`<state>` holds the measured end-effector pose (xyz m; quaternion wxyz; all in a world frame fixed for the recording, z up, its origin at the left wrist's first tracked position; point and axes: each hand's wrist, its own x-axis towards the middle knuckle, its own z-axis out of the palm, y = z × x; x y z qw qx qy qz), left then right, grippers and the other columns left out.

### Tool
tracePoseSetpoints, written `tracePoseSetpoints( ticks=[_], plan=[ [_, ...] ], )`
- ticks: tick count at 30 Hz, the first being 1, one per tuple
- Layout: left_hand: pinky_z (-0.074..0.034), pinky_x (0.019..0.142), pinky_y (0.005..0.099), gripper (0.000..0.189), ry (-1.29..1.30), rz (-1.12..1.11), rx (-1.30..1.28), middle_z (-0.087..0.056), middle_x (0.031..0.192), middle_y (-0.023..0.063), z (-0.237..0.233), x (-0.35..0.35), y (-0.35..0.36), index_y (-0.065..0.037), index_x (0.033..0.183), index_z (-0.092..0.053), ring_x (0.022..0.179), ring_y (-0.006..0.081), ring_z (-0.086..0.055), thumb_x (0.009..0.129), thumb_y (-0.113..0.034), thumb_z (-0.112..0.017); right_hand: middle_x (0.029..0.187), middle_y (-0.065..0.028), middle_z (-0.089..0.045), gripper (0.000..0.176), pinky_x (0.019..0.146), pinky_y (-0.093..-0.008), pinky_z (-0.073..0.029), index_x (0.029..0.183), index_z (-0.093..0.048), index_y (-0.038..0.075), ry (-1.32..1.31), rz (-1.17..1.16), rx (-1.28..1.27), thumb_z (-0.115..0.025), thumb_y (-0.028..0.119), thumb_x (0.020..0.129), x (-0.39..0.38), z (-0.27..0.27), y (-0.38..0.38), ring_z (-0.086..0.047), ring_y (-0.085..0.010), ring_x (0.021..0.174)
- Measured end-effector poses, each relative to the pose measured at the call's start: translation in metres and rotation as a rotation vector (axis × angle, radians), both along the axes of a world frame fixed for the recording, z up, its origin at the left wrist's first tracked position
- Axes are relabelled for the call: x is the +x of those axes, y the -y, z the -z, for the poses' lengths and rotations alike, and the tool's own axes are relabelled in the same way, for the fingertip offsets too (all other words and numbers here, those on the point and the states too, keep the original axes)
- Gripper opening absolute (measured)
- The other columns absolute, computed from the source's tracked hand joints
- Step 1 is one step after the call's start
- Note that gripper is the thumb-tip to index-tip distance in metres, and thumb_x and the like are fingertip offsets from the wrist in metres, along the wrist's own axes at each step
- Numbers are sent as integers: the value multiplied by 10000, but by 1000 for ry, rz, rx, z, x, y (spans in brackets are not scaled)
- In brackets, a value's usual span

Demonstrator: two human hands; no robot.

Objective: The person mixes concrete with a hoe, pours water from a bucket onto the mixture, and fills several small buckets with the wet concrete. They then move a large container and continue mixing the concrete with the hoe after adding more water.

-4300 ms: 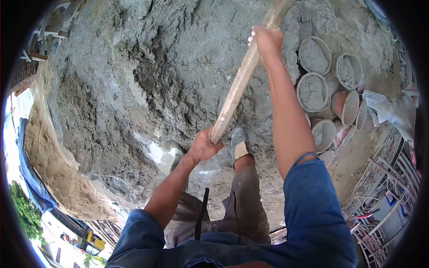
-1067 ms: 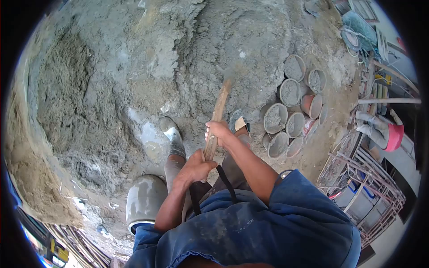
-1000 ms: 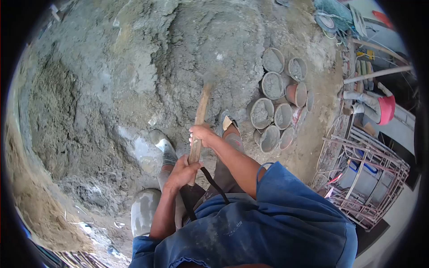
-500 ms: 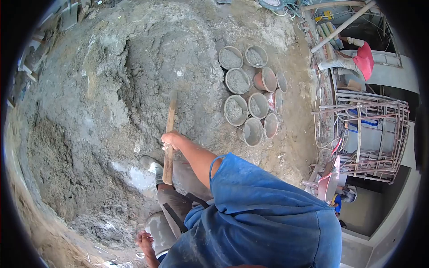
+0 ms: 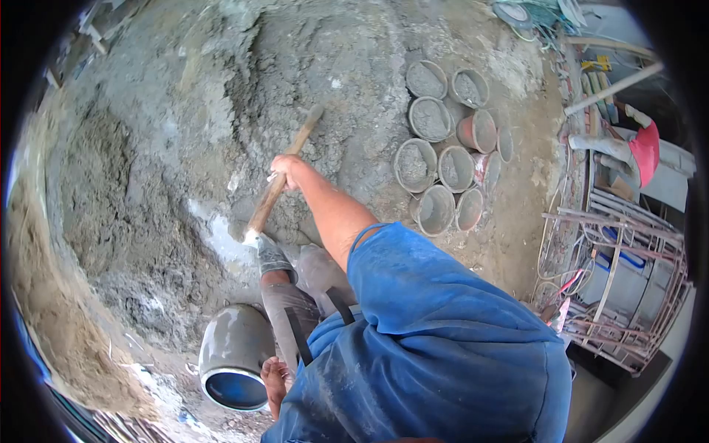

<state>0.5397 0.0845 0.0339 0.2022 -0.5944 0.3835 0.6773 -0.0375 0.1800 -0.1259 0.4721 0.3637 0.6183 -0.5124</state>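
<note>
My right hand (image 5: pixel 289 171) is wrapped round the middle of a wooden tool handle (image 5: pixel 268 203). The handle slants across the view. Its grey-caked far end rests at the wet mortar (image 5: pixel 347 144), and the head of the tool does not show. The near end overlaps my shoe (image 5: pixel 253 238) in this view. Low beside my leg hangs my left hand (image 5: pixel 274 373), with nothing in it and its fingers loosely bent and apart. It is nearest to a mortar-smeared drum (image 5: pixel 235 332) with a dark blue round end.
Several mortar-stained buckets (image 5: pixel 430 118) stand grouped to the right, some filled with grey mix. Beyond them a person in a red top (image 5: pixel 645 153) bends near a pole (image 5: pixel 613 88). Stacked metal frames (image 5: pixel 635 273) lean at the right. A sand heap (image 5: pixel 66 347) lies lower left.
The view has shifted, so the buckets sit further right and the drum shows more fully. The handle is tilted more, its far end up and to the right. My left hand remains free.
</note>
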Motion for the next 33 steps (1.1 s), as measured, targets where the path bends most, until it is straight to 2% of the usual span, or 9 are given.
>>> tracePoseSetpoints(
  ticks=[5,8,13,19,26,28,29,31,33],
  plan=[
    [-478,582,263,180,128,-136,-249,-614,793,24,-27,-13,-17,-88,1005,-607,671,107,-580,919,-219,-519,792,-78,-624,106,782,-429,-533,867,-566,98,262,-101,-114,-624,147,795,-29,-9,-11,-642,-267,761],
    [-477,594,255,186,108,-223,-284,-628,822,16,-19,1,-22,-116,1040,-593,686,92,-583,930,-263,-560,746,-54,-600,81,631,-429,-554,803,-557,79,210,-33,-79,-631,48,795,-49,4,-14,-613,-232,657],
    [-476,599,256,178,141,-403,-276,-632,803,21,3,18,-40,-92,1028,-592,670,99,-582,904,-216,-564,748,-66,-624,58,585,-343,-576,807,-581,69,65,-398,-144,-633,49,822,-45,-35,-15,-638,-197,662],
    [-480,611,243,162,229,-604,-636,-613,782,30,14,104,-55,8,981,-590,665,94,-571,856,-95,-576,751,-42,-620,146,509,-308,-552,912,-602,106,116,-332,34,-654,229,853,-67,-17,-30,-641,-202,653],
    [-501,752,316,395,584,-728,-854,-625,922,123,70,233,-58,57,1119,-557,807,187,-597,810,-165,-662,845,-87,-674,299,556,-326,-548,999,-631,92,94,-1014,335,-610,367,883,-49,-150,31,-676,-184,719],
    [-483,846,368,589,761,-750,-884,-603,1041,174,83,256,-42,92,1213,-503,938,248,-589,786,-252,-719,912,-102,-692,358,621,-353,-541,1074,-637,71,-294,-1648,829,-598,370,881,-5,-196,73,-691,-206,813],
    [-483,846,368,589,762,-780,-864,-603,1041,174,89,267,-33,92,1213,-503,938,248,-589,786,-252,-719,912,-102,-692,358,621,-353,-541,1074,-637,71,-315,-1670,844,-598,370,881,10,-203,86,-691,-206,813],
    [-456,920,386,700,985,-740,-812,-572,1155,210,105,289,-15,111,1256,-465,1067,281,-567,777,-315,-748,969,-116,-687,433,700,-346,-533,1177,-614,41,-1365,-2043,911,-586,358,884,43,-215,110,-681,-228,925],
    [-481,827,342,651,897,-842,-817,-612,1039,160,155,335,-12,89,1204,-516,926,238,-595,787,-357,-741,992,-95,-651,429,750,-310,-512,1271,-550,9,-1335,-1781,350,-589,226,904,146,-224,158,-641,-188,903]
  ],
)
